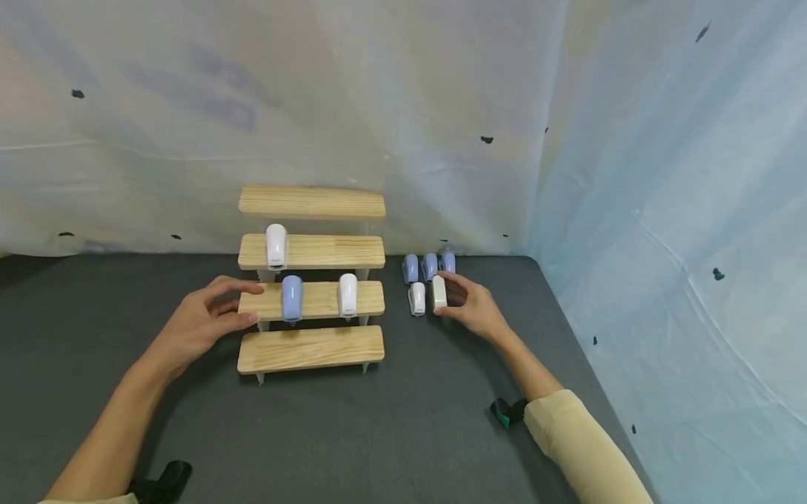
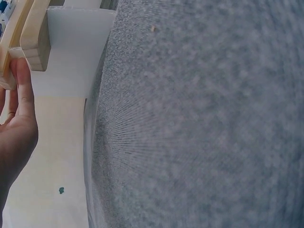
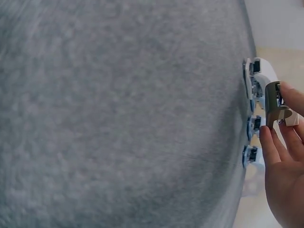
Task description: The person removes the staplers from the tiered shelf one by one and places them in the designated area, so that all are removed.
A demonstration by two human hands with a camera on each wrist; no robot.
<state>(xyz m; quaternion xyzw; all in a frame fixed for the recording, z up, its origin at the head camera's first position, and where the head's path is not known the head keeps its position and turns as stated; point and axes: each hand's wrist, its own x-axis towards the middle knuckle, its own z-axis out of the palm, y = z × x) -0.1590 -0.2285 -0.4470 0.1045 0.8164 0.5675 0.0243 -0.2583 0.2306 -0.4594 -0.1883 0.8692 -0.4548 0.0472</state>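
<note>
Head view: hands (image 1: 202,320) (image 1: 474,309) grip wood-grained shelf (image 1: 321,301), rounded cream stapler (image 1: 439,294).

The shelf boards (image 1: 311,347) are of smooth wood with visible grain. The small staplers (image 1: 292,297) look like glossy plastic. The surface (image 1: 317,448) seems covered with matt, rough cloth; the sleeve (image 1: 584,446) is also of matt cloth.

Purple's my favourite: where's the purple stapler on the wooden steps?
In the head view's left half, the purple stapler sits on the second wooden step from the bottom, between the left hand and a white stapler.
</note>
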